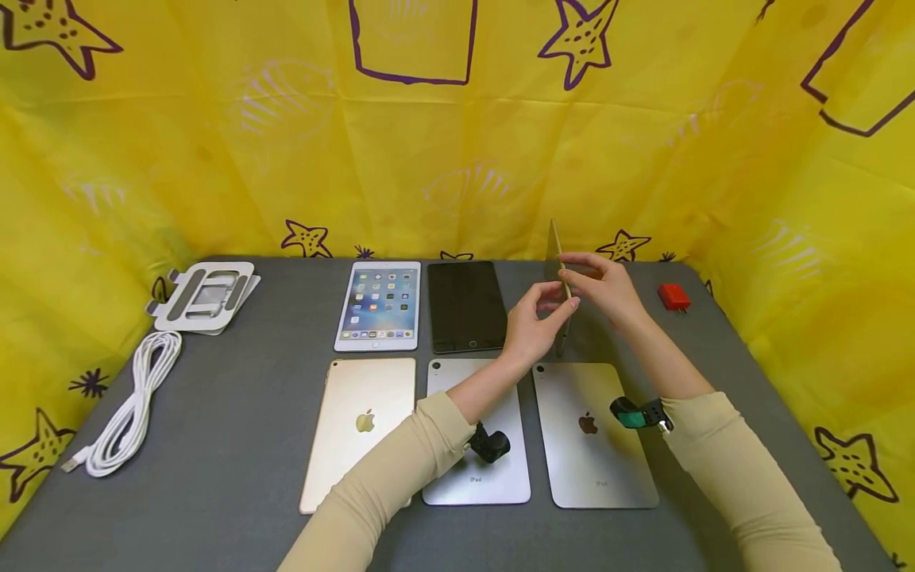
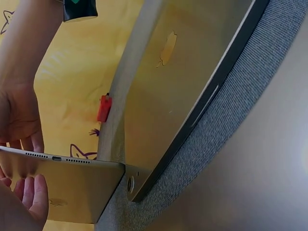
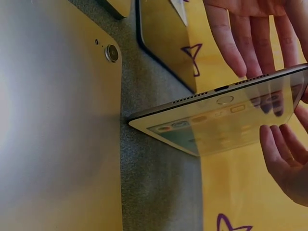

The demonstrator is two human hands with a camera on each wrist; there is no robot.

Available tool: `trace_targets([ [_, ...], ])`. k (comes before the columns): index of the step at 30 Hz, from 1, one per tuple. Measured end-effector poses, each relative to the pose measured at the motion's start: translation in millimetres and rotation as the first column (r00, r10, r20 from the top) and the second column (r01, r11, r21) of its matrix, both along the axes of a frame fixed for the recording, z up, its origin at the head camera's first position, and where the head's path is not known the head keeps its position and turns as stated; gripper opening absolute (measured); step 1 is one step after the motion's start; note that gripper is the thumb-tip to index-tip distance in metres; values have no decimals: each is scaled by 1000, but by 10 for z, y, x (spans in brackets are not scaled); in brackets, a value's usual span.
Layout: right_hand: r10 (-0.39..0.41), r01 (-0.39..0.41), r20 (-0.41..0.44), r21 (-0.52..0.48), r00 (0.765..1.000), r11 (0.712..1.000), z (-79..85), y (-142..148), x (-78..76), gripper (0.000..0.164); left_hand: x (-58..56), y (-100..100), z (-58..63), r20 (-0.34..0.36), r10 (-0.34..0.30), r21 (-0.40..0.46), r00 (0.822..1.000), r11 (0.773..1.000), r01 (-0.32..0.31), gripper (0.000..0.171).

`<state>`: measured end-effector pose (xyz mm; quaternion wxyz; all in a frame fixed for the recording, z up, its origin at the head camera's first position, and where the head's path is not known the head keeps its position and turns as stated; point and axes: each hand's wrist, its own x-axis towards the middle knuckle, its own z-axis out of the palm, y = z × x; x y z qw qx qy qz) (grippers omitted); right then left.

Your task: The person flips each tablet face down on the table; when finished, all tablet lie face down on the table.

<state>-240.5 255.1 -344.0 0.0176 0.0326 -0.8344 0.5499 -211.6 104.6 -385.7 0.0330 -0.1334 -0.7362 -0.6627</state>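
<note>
A tablet [image 1: 560,238] stands on its edge above the dark tabletop, side-on in the head view. My left hand [image 1: 534,324] grips its edge, the fingers lying along the metal back [image 2: 72,192] that shows in the left wrist view. From the other side my right hand [image 1: 608,287] holds it, with fingertips at the lit screen [image 3: 211,118] in the right wrist view. Just in front of it lies a silver tablet [image 1: 588,469], back up. Another silver tablet [image 1: 475,491] is partly hidden under my left forearm.
A gold tablet [image 1: 372,389] lies at front left. Behind are a white tablet [image 1: 379,302] with its screen lit and a dark-screened tablet [image 1: 466,306]. A folded stand [image 1: 207,298] and white cable [image 1: 136,413] lie left, a red charger [image 1: 673,297] right. Yellow cloth [image 1: 457,159] surrounds the table.
</note>
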Motion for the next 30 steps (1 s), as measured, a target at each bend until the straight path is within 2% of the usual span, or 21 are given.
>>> trace_targets([
  [10, 10, -8, 34, -54, 999, 999, -19, 38, 21, 50, 11, 34, -37, 28, -4, -6, 1000, 1000, 4, 37],
  [17, -44, 49, 60, -97, 997, 994, -28, 123, 58, 55, 18, 17, -111, 111, -67, -25, 992, 997, 70, 30],
  [25, -88, 99, 85, -140, 993, 985, -56, 235, 103, 58, 33, -25, -182, 256, -150, -116, 955, 976, 184, 34],
  [30, -116, 137, 108, -209, 987, 968, -40, 275, 130, 57, 13, -38, -245, 315, -201, -100, 928, 965, 243, 36],
])
